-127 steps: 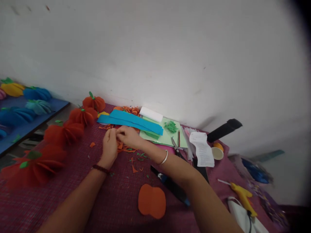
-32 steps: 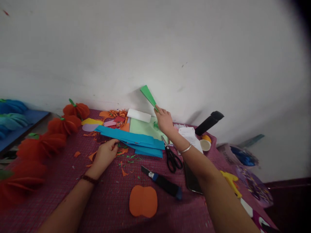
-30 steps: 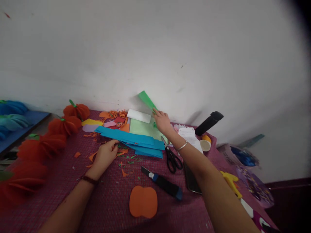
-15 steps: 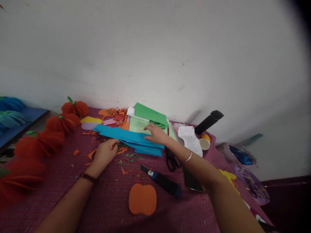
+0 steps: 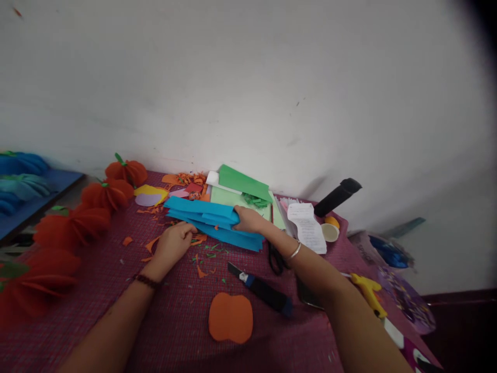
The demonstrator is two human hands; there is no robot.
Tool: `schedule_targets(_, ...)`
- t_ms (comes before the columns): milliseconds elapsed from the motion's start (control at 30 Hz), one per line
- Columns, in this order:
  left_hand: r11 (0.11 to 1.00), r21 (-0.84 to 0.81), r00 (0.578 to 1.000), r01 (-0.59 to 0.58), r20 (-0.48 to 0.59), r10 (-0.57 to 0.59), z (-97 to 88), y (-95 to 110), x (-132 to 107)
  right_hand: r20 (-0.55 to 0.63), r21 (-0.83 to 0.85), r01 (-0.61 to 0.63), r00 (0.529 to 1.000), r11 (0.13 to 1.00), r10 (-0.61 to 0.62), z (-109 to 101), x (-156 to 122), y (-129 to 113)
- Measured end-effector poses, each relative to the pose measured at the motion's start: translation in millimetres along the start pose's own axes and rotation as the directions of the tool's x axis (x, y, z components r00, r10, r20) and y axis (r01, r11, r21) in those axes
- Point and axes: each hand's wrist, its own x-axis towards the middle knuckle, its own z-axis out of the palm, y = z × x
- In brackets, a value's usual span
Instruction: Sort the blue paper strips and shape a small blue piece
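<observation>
Far to my left, blue paper pumpkins (image 5: 19, 176) sit on a blue shelf (image 5: 62, 182). Next to them, a row of red-orange paper pumpkins (image 5: 95, 194) runs along the left side of the bench (image 5: 97, 300), from the near corner back towards the wall.

My left hand (image 5: 174, 243) rests on the maroon cloth among orange and green paper scraps (image 5: 202, 254). It is half curled, with the fingertips at the near left edge of the blue paper strips (image 5: 205, 215). I cannot tell whether it pinches anything.

The blue paper strips lie in a loose stack in the middle of the bench, between my two hands and well back from the near edge. My right hand (image 5: 248, 220) is closed on the stack from the right. Its thumb is on top and its fingers are tucked under, and the strips buckle slightly where it grips.

Behind the stack, a dark green sheet (image 5: 243, 181) lies on a pale green sheet (image 5: 225, 197) close to the wall. Nearer to me, an orange pumpkin cut-out (image 5: 231, 317) lies flat. Just right of it, a craft knife (image 5: 264, 290) with a blue and black handle lies at an angle. Black scissors (image 5: 275, 256) show partly under my right forearm.

Further right are a white printed slip (image 5: 308, 227), a black tube (image 5: 337, 197) leaning towards the wall and a small round cup (image 5: 330, 232). A yellow glue gun (image 5: 367, 292) lies at the right edge.
</observation>
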Motion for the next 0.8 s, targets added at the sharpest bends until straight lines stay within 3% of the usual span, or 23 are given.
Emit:
schedule_targets(133, 1.000, 0.000, 1.000, -0.017, -0.006, 0.017, -0.8, 0.7, 0.2, 0.056, 0.169, 0.006, 0.998, 0.986, -0.016, -5.1, -3.4, 12.1)
schedule_targets(300, 1.000, 0.008, 1.000, -0.030, -0.004, 0.030, -2.2, 2.4, 0.4, 0.166, 0.528, 0.027, 0.977, 0.849, -0.134, -9.4, 1.5, 27.4)
schedule_targets(433, 0.999, 0.013, 0.999, -0.032, -0.008, 0.032, -1.5, 2.4, 0.5, 0.076, 0.547, -0.020, 0.997, 0.837, -0.025, -5.0, 11.4, 22.9)
schedule_targets(567, 0.999, 0.018, 1.000, -0.029, -0.008, 0.029, -0.5, 2.0, 0.3, 0.058, 0.552, -0.101, 0.995, 0.828, 0.083, 3.5, 25.2, 8.5)
schedule_targets(800, 0.999, 0.018, 0.999, -0.035, 0.004, 0.035, -0.5, 1.9, -0.2, 0.068, 0.634, -0.064, 0.997, 0.771, 0.027, 9.4, 39.7, -4.1)
